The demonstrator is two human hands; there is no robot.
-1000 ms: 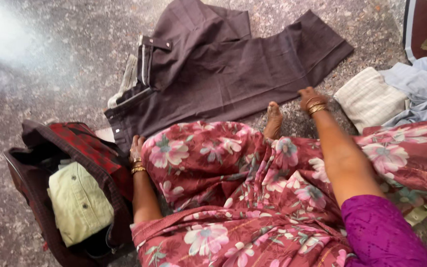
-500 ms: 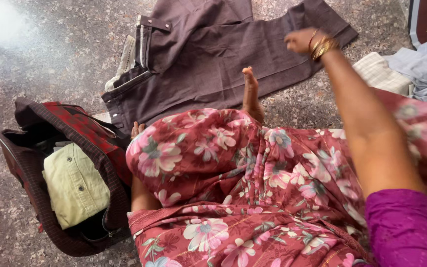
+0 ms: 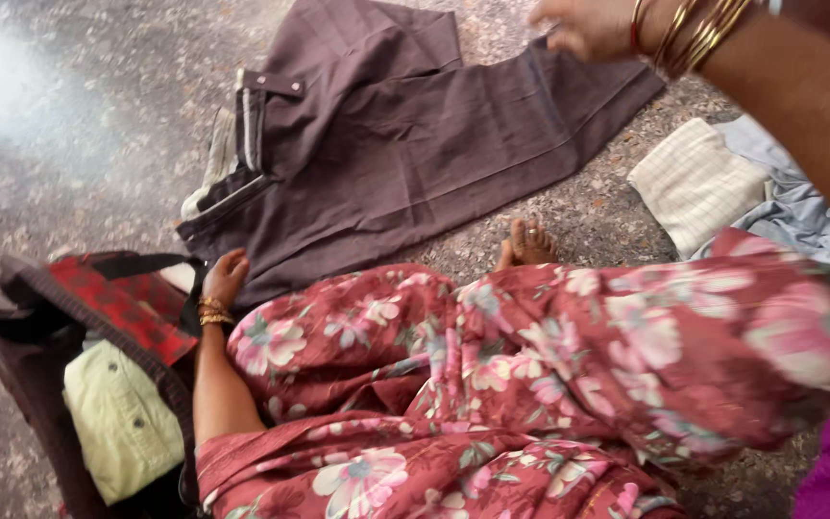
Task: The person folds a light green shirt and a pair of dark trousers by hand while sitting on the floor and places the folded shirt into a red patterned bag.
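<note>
- I see the right hand (image 3: 583,27) up high, right at the far leg end of the brown trousers (image 3: 415,144)
- Its fingers are curled a little, but I cannot tell if they pinch the cloth or are just above it
- The left hand (image 3: 225,277) rests with loose, bent fingers and holds nothing; it touches the trousers near the waist part
- The trousers lie spread on the speckled floor (image 3: 69,144), between the two hands
- I think the work in hand is laying the trousers out flat, and it looks partly done, as the cloth has some bumps and a folded corner
- To my mind a next move needs a firm pinch on the leg end while the left hand keeps the waist part down
- Just beside the left hand, on its outer side, is a dark bag with red checks (image 3: 117,308), open, with a pale green shirt (image 3: 122,423) inside
- Below the right hand lie a folded cream cloth (image 3: 694,183) and a light blue cloth (image 3: 799,211)
- A bare foot (image 3: 530,240) peeks out of the red flowery dress (image 3: 530,365), near the trousers' edge
</note>
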